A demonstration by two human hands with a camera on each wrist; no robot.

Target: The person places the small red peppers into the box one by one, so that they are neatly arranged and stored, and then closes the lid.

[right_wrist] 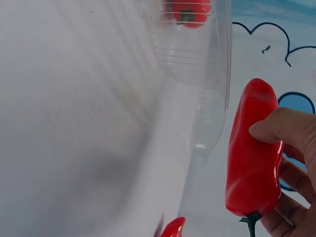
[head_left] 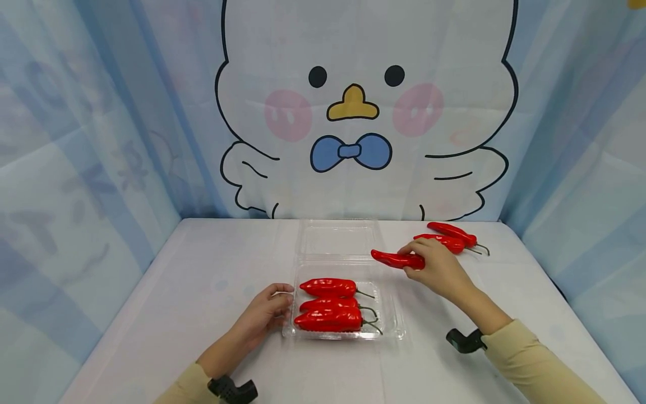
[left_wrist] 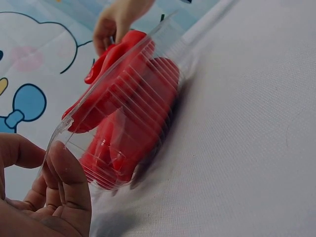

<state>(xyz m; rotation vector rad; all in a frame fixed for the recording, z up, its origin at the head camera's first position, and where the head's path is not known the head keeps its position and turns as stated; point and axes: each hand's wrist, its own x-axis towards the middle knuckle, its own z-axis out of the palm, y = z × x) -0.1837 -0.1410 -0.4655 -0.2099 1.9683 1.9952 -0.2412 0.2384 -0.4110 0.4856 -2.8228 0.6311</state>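
Observation:
My right hand (head_left: 440, 270) pinches a glossy red chili pepper (head_left: 393, 259) between thumb and fingers, above the table to the right of a clear plastic clamshell box (head_left: 395, 324). In the right wrist view the held pepper's green stem (right_wrist: 252, 223) points down. The box lies with its lid (head_left: 339, 238) folded back towards the wall. Three red peppers (head_left: 328, 320) lie side by side in its near part, stems to the right. At the box's left edge my left hand (head_left: 266, 310) pinches the rim; the left wrist view shows this grip.
Two more red peppers (head_left: 451, 230) lie together at the back right of the white table (head_left: 222, 264), behind my right hand. A cartoon-printed curtain (head_left: 353, 185) hangs at the table's back edge, with blue curtains (head_left: 580, 168) along both sides.

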